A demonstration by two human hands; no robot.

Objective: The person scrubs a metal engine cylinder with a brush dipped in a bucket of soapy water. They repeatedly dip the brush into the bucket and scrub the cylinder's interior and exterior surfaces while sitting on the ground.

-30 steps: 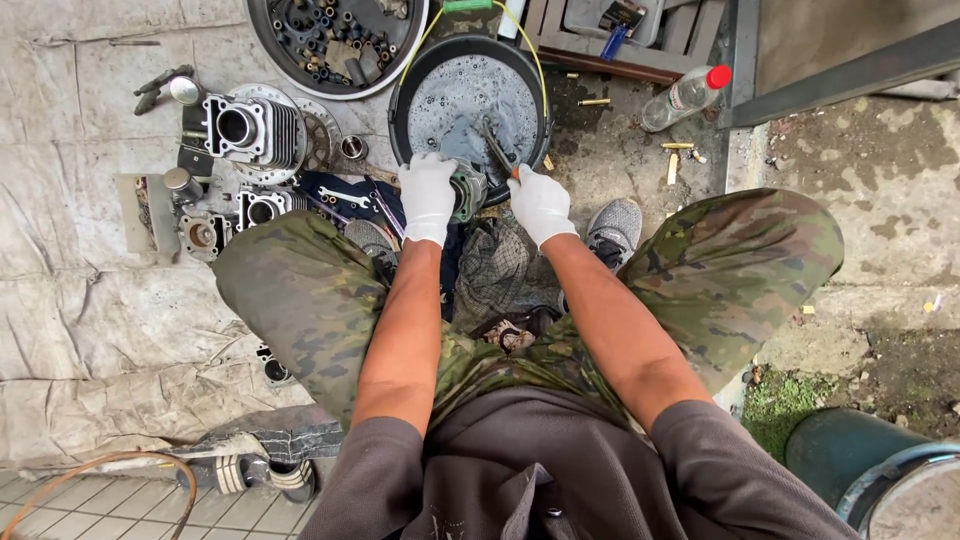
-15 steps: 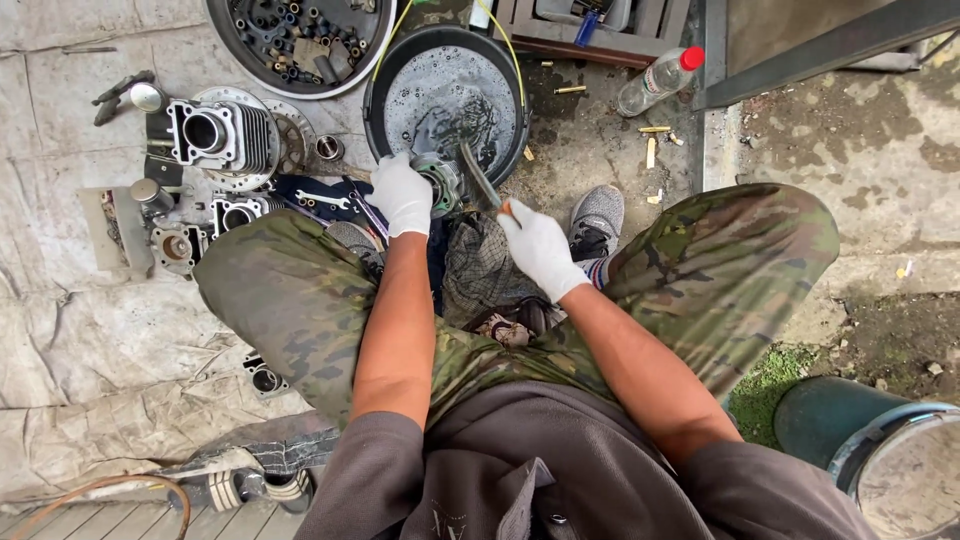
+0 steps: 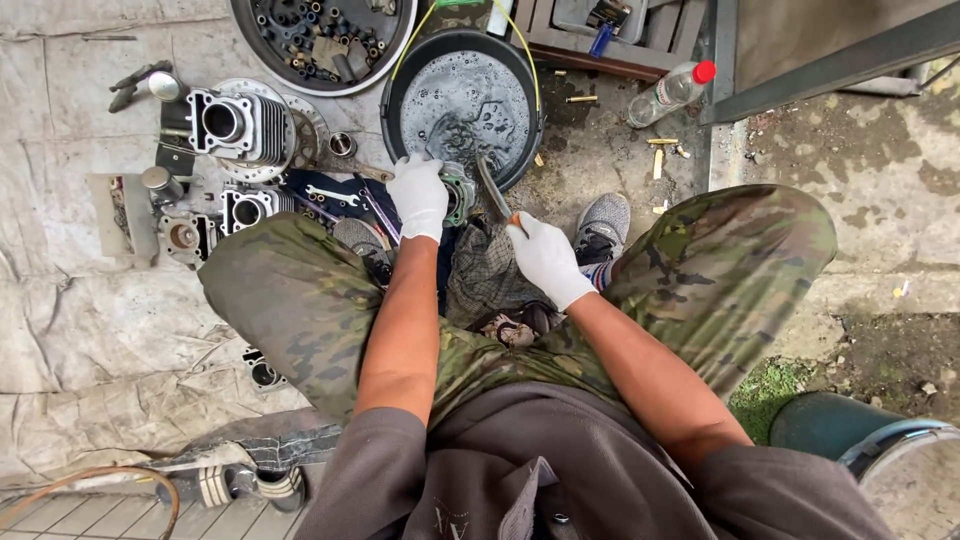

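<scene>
Black basin (image 3: 400,85) blocks ahead, engine parts (image 3: 235,125) crowd left, knees hem both sides, bare concrete (image 3: 600,150) free fwd-right

**An outdoor repair yard**

You're squatting in a makeshift open-air engine workshop: finned cylinder (image 3: 235,125) and small parts spread on a dirty tarp (image 3: 90,330), a parts tray (image 3: 320,40), a black wash basin (image 3: 462,100), cracked concrete (image 3: 880,200).

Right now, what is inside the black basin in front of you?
The black basin holds foamy, greyish liquid across its whole floor. Anything sunk beneath the suds is hidden. The left hand covers the near rim.
</scene>
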